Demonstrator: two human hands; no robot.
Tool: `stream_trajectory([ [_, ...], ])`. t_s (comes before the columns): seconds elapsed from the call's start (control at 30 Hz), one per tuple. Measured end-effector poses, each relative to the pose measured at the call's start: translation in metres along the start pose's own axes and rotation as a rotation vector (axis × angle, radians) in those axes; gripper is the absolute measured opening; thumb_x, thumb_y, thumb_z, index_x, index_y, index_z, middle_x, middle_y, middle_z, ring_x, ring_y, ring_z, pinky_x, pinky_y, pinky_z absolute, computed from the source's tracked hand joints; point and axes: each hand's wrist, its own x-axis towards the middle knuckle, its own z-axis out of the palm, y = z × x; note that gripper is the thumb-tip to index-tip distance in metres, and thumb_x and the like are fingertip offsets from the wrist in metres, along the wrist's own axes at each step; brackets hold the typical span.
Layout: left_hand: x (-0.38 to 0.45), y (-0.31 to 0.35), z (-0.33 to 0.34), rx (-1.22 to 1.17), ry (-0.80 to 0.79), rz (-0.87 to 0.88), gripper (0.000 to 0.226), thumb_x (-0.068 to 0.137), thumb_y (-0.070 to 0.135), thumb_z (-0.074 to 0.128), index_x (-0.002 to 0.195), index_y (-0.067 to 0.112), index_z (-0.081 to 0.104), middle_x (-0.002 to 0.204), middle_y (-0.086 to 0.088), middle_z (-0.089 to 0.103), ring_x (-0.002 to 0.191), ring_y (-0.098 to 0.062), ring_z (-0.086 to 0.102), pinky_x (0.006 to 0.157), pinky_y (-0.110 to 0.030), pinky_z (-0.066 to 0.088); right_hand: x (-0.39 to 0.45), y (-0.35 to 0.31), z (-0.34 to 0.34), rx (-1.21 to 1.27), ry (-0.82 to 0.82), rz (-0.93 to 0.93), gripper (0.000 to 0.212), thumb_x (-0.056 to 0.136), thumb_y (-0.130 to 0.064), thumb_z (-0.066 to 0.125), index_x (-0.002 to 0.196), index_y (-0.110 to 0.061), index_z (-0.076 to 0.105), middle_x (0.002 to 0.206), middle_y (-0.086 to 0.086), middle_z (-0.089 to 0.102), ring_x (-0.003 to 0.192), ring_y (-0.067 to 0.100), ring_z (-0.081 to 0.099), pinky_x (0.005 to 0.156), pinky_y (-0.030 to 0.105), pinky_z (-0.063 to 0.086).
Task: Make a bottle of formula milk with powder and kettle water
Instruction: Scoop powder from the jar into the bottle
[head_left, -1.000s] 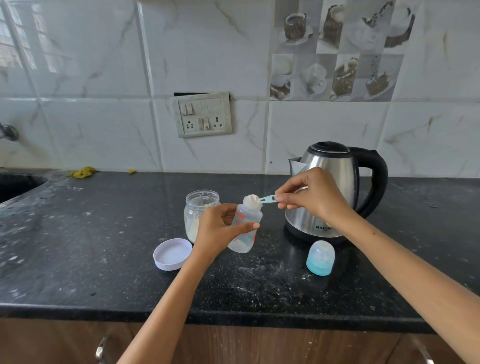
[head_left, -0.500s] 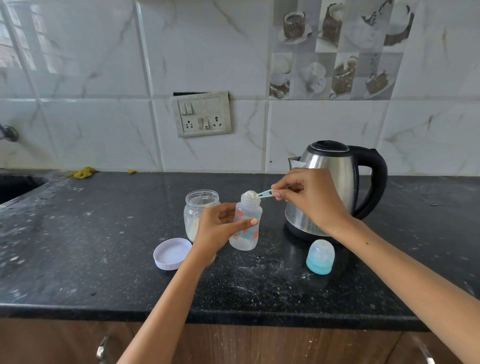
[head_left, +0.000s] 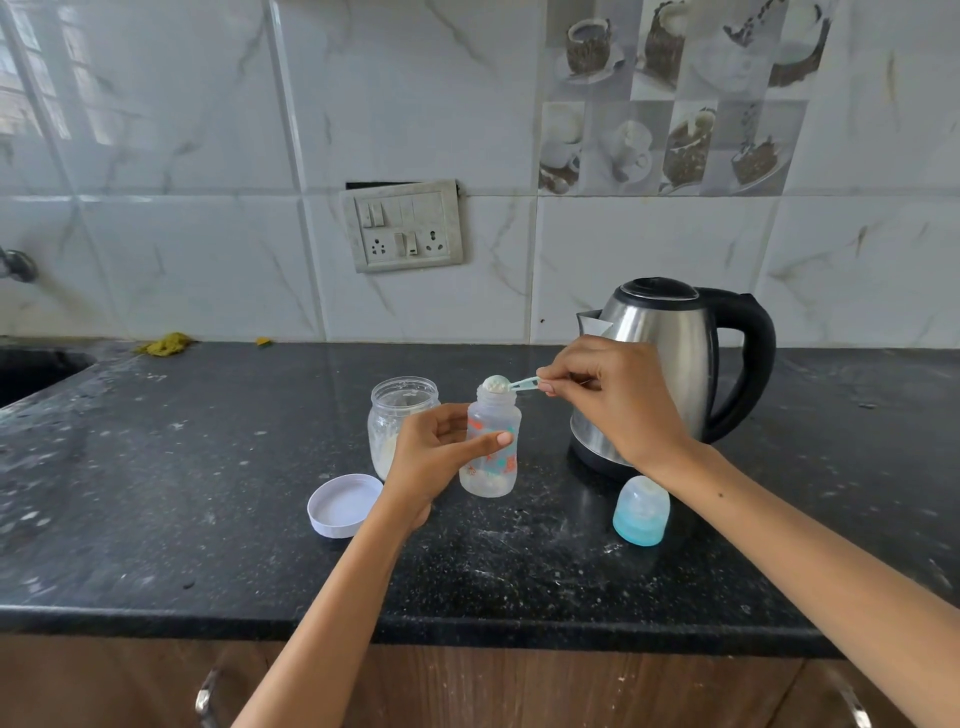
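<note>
Bottle (head_left: 491, 452) upright; scoop (head_left: 511, 384) level, bowl over mouth.

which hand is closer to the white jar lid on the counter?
Left. The left hand grips the baby bottle just right of the white lid; the right hand pinches the scoop farther off, by the kettle.

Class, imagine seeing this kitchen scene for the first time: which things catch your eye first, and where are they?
At the counter's centre, the left hand holds a baby bottle while the right hand holds a heaped scoop over its mouth. Just behind to the right stands a steel kettle.
</note>
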Motion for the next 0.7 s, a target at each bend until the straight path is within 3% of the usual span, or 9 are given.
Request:
stream_trajectory([
  [0.2,0.0011,-0.0014,-0.0007,0.000,0.008,0.002,0.028,0.068,0.010,0.084,0.092,0.017,0.071,0.088,0.002,0.075,0.081,-0.007,0.072,0.067,-0.019,0.055,-0.0011,0.0002,0.0010,-0.066,-0.012,-0.055,0.006,0.080,-0.006,0.077,0.085,-0.006,0.078,0.079,0.000,0.070,0.068,0.006,0.058,0.065,0.010,0.044],
  [0.4,0.0024,-0.0048,-0.0018,0.002,0.001,0.000,0.035,0.068,0.010,0.083,0.100,0.011,0.070,0.094,-0.002,0.075,0.086,-0.011,0.072,0.072,-0.023,0.057,-0.0020,0.0003,0.0019,-0.100,-0.009,-0.109,0.004,0.081,-0.006,0.075,0.085,-0.005,0.078,0.080,0.001,0.070,0.069,0.014,0.064,0.064,0.031,0.053],
  [0.7,0.0029,-0.0092,-0.0042,0.002,0.009,-0.011,0.037,0.067,0.010,0.084,0.101,0.009,0.070,0.094,-0.003,0.075,0.087,-0.014,0.072,0.074,-0.026,0.058,-0.0027,-0.0029,0.0018,-0.128,-0.026,-0.158,0.005,0.081,-0.005,0.074,0.085,-0.005,0.077,0.080,0.003,0.070,0.068,0.015,0.064,0.062,0.033,0.055],
])
